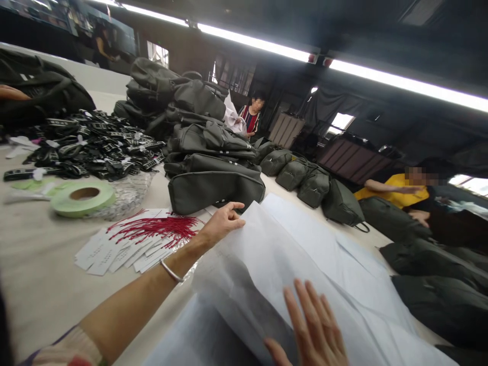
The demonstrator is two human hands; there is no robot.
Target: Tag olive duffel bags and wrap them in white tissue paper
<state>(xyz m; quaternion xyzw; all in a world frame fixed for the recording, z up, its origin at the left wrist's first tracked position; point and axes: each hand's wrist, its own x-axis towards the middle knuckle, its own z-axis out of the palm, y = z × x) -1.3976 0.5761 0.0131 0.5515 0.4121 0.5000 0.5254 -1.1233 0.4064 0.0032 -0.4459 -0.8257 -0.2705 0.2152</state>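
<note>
A thin white sheet of paper rises in a curl over a stack of pale sheets on the table. My left hand is at the far left edge of the curled sheet, its fingers bent and closed on the paper near the corner; a silver bangle is on that wrist. My right hand lies over the near part of the sheet, fingers stretched out and palm down, holding nothing. Just left of my forearm are white hang tags with red strings.
Dark green backpacks are piled beyond my left hand, and more bags line the right side. At left lie a green tape roll and a heap of black straps. Other people stand around the table.
</note>
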